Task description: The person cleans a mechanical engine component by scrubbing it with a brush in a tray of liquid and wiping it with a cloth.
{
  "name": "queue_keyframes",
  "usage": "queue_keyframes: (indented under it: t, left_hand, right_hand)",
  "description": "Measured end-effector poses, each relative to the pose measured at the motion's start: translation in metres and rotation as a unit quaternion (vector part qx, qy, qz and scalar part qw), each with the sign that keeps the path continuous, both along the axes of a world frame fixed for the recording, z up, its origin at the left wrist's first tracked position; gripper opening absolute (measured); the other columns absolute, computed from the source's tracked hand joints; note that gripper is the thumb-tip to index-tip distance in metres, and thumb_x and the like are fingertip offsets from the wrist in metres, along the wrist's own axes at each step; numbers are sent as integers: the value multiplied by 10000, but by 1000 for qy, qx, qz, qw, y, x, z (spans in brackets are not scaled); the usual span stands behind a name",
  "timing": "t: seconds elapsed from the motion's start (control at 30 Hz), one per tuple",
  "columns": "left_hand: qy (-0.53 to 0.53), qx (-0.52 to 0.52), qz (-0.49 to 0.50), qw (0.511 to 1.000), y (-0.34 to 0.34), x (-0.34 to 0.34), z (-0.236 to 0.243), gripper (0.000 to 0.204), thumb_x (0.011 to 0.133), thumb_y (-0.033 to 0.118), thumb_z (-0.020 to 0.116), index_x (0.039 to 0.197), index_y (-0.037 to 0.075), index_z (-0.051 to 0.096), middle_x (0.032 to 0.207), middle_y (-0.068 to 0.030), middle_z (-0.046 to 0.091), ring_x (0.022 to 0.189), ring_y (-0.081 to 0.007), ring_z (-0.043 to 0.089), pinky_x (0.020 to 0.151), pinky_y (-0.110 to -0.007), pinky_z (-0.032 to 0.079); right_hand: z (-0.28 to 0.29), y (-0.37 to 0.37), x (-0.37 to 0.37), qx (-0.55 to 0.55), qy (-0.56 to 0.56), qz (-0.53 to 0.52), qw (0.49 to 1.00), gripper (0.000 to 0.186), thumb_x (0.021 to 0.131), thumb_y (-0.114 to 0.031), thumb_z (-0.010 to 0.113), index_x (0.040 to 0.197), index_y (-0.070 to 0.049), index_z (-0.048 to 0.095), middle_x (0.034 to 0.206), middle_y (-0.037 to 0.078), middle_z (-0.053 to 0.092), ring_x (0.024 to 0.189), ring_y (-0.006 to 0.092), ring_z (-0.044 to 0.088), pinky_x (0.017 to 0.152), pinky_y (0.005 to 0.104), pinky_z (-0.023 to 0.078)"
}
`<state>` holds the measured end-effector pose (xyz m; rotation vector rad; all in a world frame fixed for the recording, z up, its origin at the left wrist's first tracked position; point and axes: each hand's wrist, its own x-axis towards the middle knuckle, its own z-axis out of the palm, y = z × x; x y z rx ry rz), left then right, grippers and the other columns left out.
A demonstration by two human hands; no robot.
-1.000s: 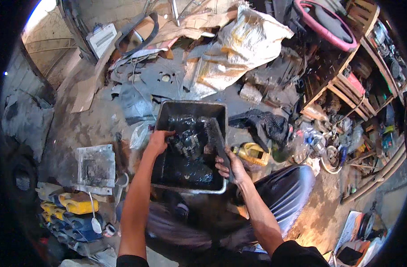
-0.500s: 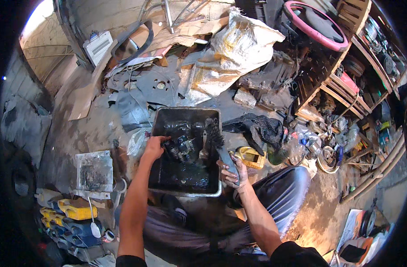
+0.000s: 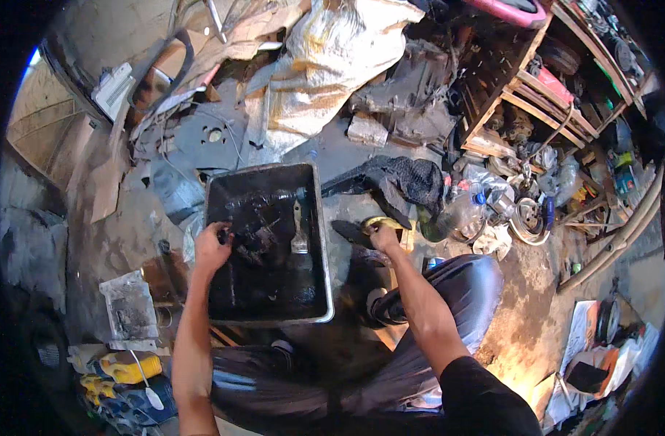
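A black rectangular tray (image 3: 321, 240) stands before me with dark liquid in it. Inside lies a dark, greasy metal part (image 3: 256, 240), its outline hard to read. My left hand (image 3: 212, 249) reaches over the tray's left side, its fingers curled round the left end of that part. A flat paintbrush (image 3: 298, 232) lies along the tray's right inner wall. Right of the tray, my right hand (image 3: 383, 238) is closed beside a cut-open yellow jug (image 3: 404, 236). A dark elongated shape extends left from its fingers; what the fingers hold is unclear.
Black netted cloth (image 3: 412, 182) lies beyond the yellow jug. A large white sack (image 3: 325, 73) sits behind the tray. Wooden shelving (image 3: 507, 87) with parts and bottles stands at the right. A dirty square pan (image 3: 131, 305) lies at the left, near yellow and blue containers (image 3: 129, 367).
My view has shifted, so the tray appears further left. My right hand, which held a grey-handled black-bristled brush, has moved away from the tray's edge to the yellow jug. My left fingers have curled round the part.
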<state>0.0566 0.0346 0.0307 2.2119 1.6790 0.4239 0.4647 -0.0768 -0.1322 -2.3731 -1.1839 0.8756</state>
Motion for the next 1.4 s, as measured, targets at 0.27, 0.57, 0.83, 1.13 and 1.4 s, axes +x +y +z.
queue_keyframes:
  t: [0.27,0.57,0.83,1.13,1.4]
  left_hand:
    - [21,45,4,999,-2,-6,-7,241,770,147,687,1002,84,683,959,-125,685,884,-296,662,786,-383,519]
    - [-29,87,-36,995,5,14,-9,240,764,148,690,992,74,684,904,-139,687,799,-295,663,730,-390,524]
    - [-30,93,-23,995,4,-3,-18,247,762,148,688,992,60,684,939,-143,688,863,-351,648,789,-414,514]
    - [-16,114,-66,991,-2,-6,-15,294,741,161,716,1016,69,665,963,-132,670,886,-355,632,801,-432,501]
    - [-21,49,-40,998,-6,-9,-7,334,732,147,734,1052,93,656,960,-104,676,849,-291,647,777,-374,517]
  right_hand:
    - [-61,15,54,-63,-289,-33,955,440,892,-235,484,1275,-20,485,1283,169,518,1222,334,460,1020,483,335]
    - [-144,19,117,-172,-236,113,950,691,787,-416,662,1287,12,452,1267,213,539,1198,392,466,990,511,377]
    - [-26,21,39,96,47,87,990,587,776,-202,654,1260,13,402,1115,231,585,1033,336,567,898,390,438]
    - [-66,6,-13,95,-229,279,928,356,867,-158,494,1193,-26,543,1169,187,529,1100,351,519,923,428,445]
    - [-123,-2,-78,-60,-284,239,927,418,949,-200,359,1295,-16,503,1252,141,526,1180,284,491,965,445,406]
